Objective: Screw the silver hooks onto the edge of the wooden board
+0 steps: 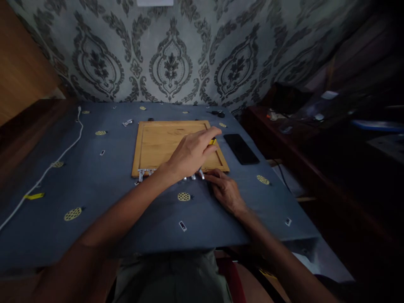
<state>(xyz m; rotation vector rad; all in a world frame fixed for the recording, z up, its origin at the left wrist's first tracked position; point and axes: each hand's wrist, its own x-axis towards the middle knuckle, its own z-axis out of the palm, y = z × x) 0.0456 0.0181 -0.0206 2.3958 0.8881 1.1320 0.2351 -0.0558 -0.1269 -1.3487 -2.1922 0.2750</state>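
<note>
A framed wooden board (pixel 160 141) lies flat on the blue patterned tablecloth. My left hand (pixel 191 153) is over its right part, thumb and forefinger closed around a small yellow-and-black object (pixel 212 142), mostly hidden by the fingers. Along the board's near edge sit several small silver metal pieces, clip-like in shape, one of them at the left corner (pixel 141 174). My right hand (pixel 225 191) rests on the cloth by the near right edge, its fingers bent together at the end of the rightmost silver metal piece (pixel 201 173). My left forearm hides part of the row.
A black phone (pixel 241 148) lies right of the board, with a small dark object (pixel 217 113) behind it. Another silver piece (pixel 128 123) lies behind left. A white cable (pixel 67 148) with a yellow tag (pixel 34 196) runs along the left. Patterned fabric (pixel 170 54) hangs behind.
</note>
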